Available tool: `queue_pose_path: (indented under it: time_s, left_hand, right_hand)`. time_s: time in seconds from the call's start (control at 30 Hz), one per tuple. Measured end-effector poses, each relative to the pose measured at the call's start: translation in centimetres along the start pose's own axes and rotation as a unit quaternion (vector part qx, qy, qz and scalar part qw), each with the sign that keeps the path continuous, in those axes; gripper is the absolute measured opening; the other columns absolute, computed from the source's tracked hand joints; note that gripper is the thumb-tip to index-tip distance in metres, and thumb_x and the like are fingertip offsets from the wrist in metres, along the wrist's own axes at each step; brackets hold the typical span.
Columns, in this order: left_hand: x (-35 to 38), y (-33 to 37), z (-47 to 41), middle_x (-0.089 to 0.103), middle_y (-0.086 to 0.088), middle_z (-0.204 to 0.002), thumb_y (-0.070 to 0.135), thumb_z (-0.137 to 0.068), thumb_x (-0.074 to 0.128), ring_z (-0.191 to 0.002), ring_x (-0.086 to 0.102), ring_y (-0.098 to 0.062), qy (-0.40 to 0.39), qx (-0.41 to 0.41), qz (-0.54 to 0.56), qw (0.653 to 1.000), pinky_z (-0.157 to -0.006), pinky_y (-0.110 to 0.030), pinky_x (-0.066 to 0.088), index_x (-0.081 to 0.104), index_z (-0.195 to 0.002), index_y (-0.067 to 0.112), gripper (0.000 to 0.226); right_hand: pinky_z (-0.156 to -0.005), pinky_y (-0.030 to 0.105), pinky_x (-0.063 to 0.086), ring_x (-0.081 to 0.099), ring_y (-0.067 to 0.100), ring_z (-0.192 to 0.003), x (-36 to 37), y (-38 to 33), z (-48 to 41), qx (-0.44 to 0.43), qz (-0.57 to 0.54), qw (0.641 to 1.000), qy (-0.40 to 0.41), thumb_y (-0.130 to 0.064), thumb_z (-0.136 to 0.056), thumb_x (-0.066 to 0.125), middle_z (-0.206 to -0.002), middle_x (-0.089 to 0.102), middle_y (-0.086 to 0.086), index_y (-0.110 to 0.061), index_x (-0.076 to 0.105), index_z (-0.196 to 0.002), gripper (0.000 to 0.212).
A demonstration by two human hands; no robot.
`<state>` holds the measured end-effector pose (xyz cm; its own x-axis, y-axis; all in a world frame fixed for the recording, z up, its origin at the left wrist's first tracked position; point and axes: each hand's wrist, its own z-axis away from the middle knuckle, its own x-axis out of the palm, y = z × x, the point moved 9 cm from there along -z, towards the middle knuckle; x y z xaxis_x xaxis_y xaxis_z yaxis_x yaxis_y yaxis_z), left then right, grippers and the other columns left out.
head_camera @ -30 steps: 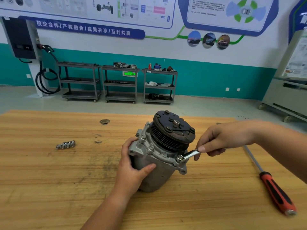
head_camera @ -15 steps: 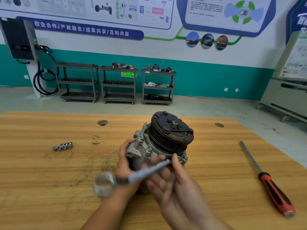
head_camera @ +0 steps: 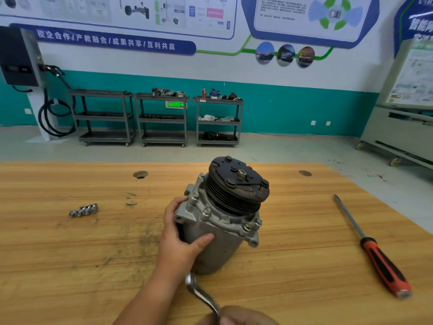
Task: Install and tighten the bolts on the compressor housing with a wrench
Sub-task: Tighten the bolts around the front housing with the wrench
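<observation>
A grey metal compressor (head_camera: 218,242) with a black ribbed pulley (head_camera: 236,186) stands tilted on the wooden table (head_camera: 70,266). Several bolts (head_camera: 207,211) sit in its flange. My left hand (head_camera: 180,240) grips the housing from the left, thumb across the front. My right hand (head_camera: 239,316) shows only partly at the bottom edge and holds a silver wrench (head_camera: 201,294), whose ring end points up and left, clear of the compressor.
A small cluster of loose bolts (head_camera: 83,209) lies on the table to the left. An orange and black screwdriver (head_camera: 375,249) lies at the right. Two round holes (head_camera: 140,174) mark the table's far part. Grey carts stand by the back wall.
My right hand has taken the wrench off the flange bolt and drawn it down toward me, to the bottom edge of view. My left hand has kept its grip on the housing.
</observation>
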<state>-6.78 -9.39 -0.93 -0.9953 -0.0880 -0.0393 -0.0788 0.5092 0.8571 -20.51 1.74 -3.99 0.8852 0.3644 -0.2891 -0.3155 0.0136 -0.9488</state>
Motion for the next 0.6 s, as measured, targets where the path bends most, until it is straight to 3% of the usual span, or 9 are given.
queue_pose_path:
  time_s: [0.07, 0.13, 0.23, 0.33, 0.43, 0.6]
  left_hand:
    - [0.1, 1.1, 0.1, 0.053, 0.044, -0.108, 0.050, -0.049, 0.075, -0.099, 0.052, 0.021, 0.001, 0.002, 0.009, 1.000, -0.071, 0.000, 0.043, 0.036, -0.107, 0.074, 0.074]
    - [0.0, 0.9, 0.0, 0.054, 0.043, -0.109, 0.050, -0.049, 0.074, -0.100, 0.052, 0.020, 0.010, 0.005, 0.008, 1.000, -0.072, 0.000, 0.042, 0.037, -0.106, 0.074, 0.072]
    - [0.1, 1.2, -0.1, 0.055, 0.041, -0.110, 0.049, -0.050, 0.074, -0.100, 0.054, 0.018, 0.005, 0.002, 0.008, 1.000, -0.072, -0.001, 0.043, 0.038, -0.107, 0.073, 0.072]
    - [0.1, 1.3, 0.0, 0.055, 0.041, -0.110, 0.049, -0.050, 0.075, -0.102, 0.054, 0.017, 0.000, -0.003, 0.012, 1.000, -0.073, -0.002, 0.044, 0.038, -0.108, 0.073, 0.072]
    - [-0.2, 1.1, 0.0, 0.057, 0.037, -0.112, 0.050, -0.050, 0.075, -0.103, 0.055, 0.014, 0.006, -0.008, 0.003, 1.000, -0.074, -0.003, 0.045, 0.038, -0.108, 0.073, 0.073]
    - [-0.1, 1.4, -0.1, 0.056, 0.039, -0.113, 0.051, -0.050, 0.074, -0.104, 0.056, 0.013, 0.004, -0.002, 0.000, 1.000, -0.076, -0.004, 0.044, 0.038, -0.109, 0.072, 0.072]
  right_hand:
    - [-0.065, 0.007, 0.035, 0.050, -0.007, -0.062, -2.1, 0.6, 1.5, -0.007, 0.001, 1.000, 0.023, -0.015, -0.097, 0.051, -0.068, 0.052, -0.012, -0.021, 0.052, -0.073, 0.025]
    - [-0.057, 0.011, 0.034, 0.049, -0.001, -0.056, -5.2, -1.5, 2.5, -0.029, 0.055, 0.997, 0.055, -0.034, -0.086, 0.065, -0.058, 0.053, -0.009, -0.020, 0.064, -0.073, 0.019]
    - [-0.056, 0.011, 0.036, 0.048, -0.002, -0.056, -9.8, -5.9, 3.2, -0.116, 0.133, 0.981, 0.082, -0.034, -0.076, 0.057, -0.062, 0.056, -0.013, -0.029, 0.071, -0.087, 0.019]
    - [-0.064, 0.013, 0.039, 0.054, 0.004, -0.070, -12.5, -9.0, 1.6, -0.171, 0.263, 0.946, 0.087, -0.038, -0.079, 0.051, -0.077, 0.058, -0.012, -0.036, 0.067, -0.095, 0.023]
    - [-0.067, 0.015, 0.041, 0.055, 0.005, -0.078, -13.9, -9.5, -1.1, -0.141, 0.324, 0.934, 0.046, -0.046, -0.080, 0.046, -0.083, 0.060, -0.017, -0.042, 0.064, -0.100, 0.026]
    - [-0.072, 0.010, 0.038, 0.051, -0.010, -0.082, -14.8, -9.8, -4.7, -0.057, 0.410, 0.909, -0.055, -0.041, -0.090, 0.046, -0.085, 0.057, -0.026, -0.046, 0.060, -0.103, 0.019]
